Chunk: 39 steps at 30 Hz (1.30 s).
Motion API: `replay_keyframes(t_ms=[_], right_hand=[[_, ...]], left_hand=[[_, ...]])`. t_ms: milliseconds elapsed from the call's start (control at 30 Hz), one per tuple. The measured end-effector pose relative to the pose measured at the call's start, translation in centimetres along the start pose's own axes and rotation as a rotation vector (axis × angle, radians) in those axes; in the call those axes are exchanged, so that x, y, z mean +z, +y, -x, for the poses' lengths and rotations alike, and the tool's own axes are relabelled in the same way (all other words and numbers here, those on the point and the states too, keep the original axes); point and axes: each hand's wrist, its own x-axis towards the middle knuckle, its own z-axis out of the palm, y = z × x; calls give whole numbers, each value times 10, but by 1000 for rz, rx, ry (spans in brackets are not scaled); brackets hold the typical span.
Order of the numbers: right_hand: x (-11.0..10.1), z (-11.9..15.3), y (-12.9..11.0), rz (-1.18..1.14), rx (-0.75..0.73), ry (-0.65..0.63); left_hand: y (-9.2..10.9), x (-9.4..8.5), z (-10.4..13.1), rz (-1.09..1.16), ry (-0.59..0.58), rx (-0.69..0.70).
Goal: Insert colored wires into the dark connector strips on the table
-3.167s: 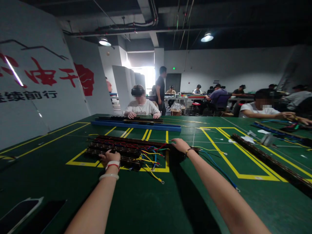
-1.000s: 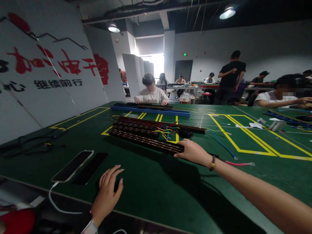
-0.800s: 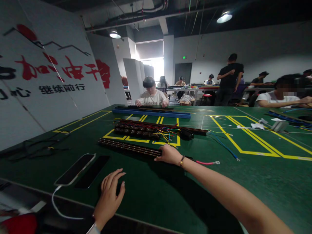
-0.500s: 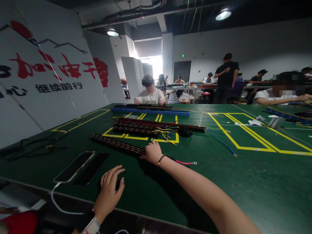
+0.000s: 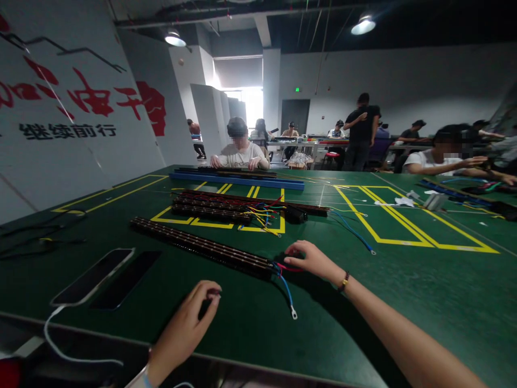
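hands at the strip's end

we reach our right hand [image 5: 311, 260] out, arm straight, fingers curled loosely at the right end of the strip [image 5: 202, 247], touching its red wire [image 5: 287, 267]; whether they pinch it we cannot tell. the strip lies slantwise on the table [image 5: 404, 291], left of centre. our left hand [image 5: 189, 323] rests near, fingers spread, holding nothing.
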Motion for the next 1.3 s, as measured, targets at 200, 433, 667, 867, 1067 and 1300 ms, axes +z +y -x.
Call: replay_keyframes(t_ms=[200, 433, 667, 867, 1067, 1300], right_hand=[[23, 28, -1, 71, -16, -39], [35, 41, -1, 73, 34, -18], [39, 38, 2, 35, 60, 68], [37, 41, -2, 170, -8, 108], [35, 42, 0, 363, -85, 161], [40, 43, 0, 630, -250, 149]], left_hand=[[81, 57, -42, 499, -634, -187], [131, 91, -86, 471, -1007, 3], [107, 127, -98, 679, -1069, -107], [88, 129, -93, 844, -1060, -250], [86, 123, -96, 841, -1124, -383], [92, 127, -97, 1384, -915, -461]])
